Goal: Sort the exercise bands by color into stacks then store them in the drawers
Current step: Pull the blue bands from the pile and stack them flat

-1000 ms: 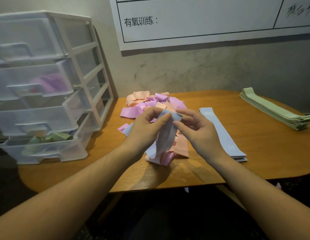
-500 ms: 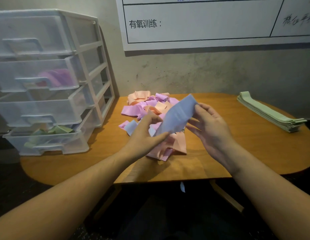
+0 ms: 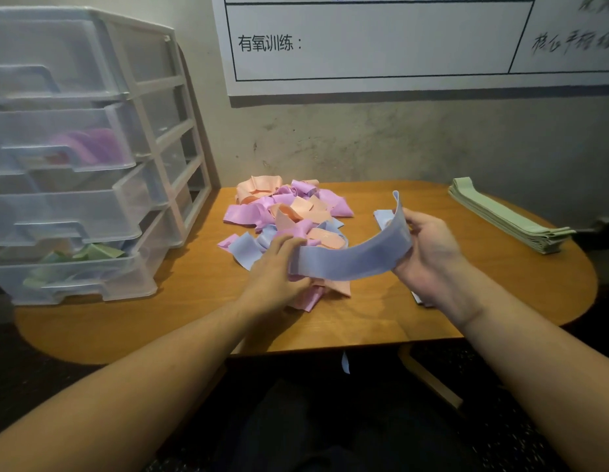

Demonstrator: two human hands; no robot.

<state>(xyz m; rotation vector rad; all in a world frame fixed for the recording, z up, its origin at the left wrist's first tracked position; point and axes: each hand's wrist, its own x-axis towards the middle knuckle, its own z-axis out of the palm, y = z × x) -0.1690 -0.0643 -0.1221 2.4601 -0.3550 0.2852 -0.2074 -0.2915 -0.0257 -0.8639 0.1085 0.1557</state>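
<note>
Likely a gym back room: wall training chart (image 3: pixel 381 42) (headed aerobic training), scuffed concrete wall (image 3: pixel 364 144), exercise bands (image 3: pixel 286 212).

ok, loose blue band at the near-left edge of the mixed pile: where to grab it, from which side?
Judgement: pinch the free end of the loose blue band, coming from the near-left over bare table. That end lies flat and uncovered, pointing away from the pile; its other end tucks under purple and peach bands, so pull outward, away from the heap. Both hands are busy with another blue band.
</note>
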